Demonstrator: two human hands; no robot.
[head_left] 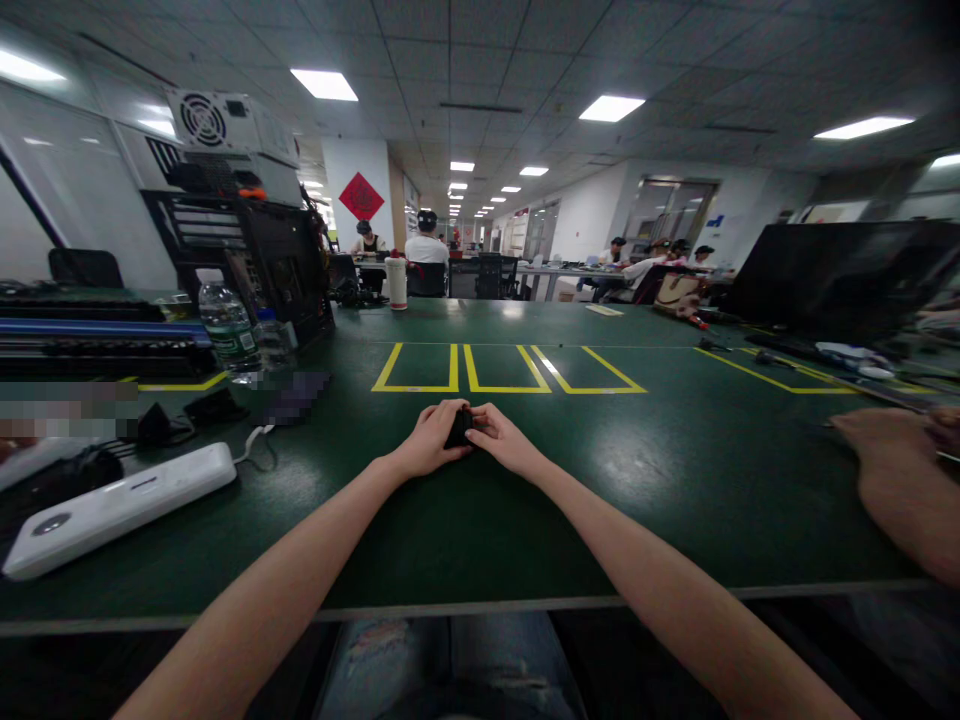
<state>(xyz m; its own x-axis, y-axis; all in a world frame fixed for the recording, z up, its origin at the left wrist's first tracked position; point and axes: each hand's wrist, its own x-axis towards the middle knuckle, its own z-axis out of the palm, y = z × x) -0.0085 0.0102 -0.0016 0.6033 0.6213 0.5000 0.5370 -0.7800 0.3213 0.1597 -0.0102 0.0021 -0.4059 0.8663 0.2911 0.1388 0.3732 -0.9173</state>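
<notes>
A small black rounded object is between my two hands, just above or on the green table; its kind does not show. My left hand wraps around its left side, with the fingers over the top. My right hand closes on its right side, thumb and fingertips against it. Much of the object is hidden by the fingers. Just beyond the hands lie yellow tape outlines on the table top.
To the left lie a white power strip, a water bottle and a black computer case. A white cup stands at the back. At right, another person's arm rests near a dark monitor.
</notes>
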